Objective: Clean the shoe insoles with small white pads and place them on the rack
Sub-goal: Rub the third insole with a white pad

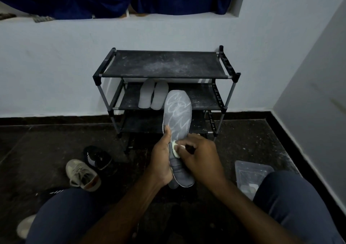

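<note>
Insole (177, 112) lengthwise, toe toward rack (164, 63)

Rack (164, 63) against wall (56, 65); two insoles (146, 95) on middle shelf (202, 97); shoes (82, 174) on floor (37, 146) front-left; tray (250, 170), probably pads (248, 188) inside, front-right.

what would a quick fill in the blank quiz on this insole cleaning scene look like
1. The ____ hand holds the grey insole while the right hand presses a white pad against it.
2. ____ pale insoles already lie on the rack.
3. They lie on its ____ shelf.
4. The clear container sits on the floor by the person's ____ knee.

Missing words: left; two; middle; right
</note>
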A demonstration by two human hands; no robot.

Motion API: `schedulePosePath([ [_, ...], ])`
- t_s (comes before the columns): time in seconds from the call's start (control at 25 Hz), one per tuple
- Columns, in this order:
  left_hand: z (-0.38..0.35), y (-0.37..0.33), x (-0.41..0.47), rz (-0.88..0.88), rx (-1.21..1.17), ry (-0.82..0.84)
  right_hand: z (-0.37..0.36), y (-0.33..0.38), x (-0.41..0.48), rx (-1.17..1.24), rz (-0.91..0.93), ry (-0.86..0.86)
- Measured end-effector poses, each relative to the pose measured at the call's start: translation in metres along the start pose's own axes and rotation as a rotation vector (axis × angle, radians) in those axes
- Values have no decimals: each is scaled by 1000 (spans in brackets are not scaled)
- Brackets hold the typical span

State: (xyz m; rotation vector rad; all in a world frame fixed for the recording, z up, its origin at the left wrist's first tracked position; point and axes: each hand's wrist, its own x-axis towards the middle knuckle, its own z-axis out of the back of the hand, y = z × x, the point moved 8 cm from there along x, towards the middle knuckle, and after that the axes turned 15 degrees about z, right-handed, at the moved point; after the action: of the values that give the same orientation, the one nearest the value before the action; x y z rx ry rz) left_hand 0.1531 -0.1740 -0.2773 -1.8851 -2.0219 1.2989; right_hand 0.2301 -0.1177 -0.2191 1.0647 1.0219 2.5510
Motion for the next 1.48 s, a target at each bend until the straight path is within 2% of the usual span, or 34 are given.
schedulePosePath([
  [0.2,12,-9,1,-72,52,-63,-17,15,-10,16,54,135],
  [0.4,3,4,0,16,40,-25,-3,4,1,-62,18,-14],
  [0.52,10,-2,2,-14,44,-63,-21,21,-10,21,83,138],
  [0.6,11,-6,3,-40,24,-28,-18,15,-10,15,99,189],
  [0.76,5,2,2,10,36,-39,0,-1,3,-76,77,43],
  [0.96,17,-3,6,-19,62,-81,-16,5,-8,7,94,145],
  [1.12,11,6,5,15,53,-81,0,-5,2,-51,55,6],
  [1.32,16,6,9,9,60,-84,-13,4,-8,27,52,86],
  [1.48,8,8,7,0,26,-72,3,-7,1,-12,19,-16],
])
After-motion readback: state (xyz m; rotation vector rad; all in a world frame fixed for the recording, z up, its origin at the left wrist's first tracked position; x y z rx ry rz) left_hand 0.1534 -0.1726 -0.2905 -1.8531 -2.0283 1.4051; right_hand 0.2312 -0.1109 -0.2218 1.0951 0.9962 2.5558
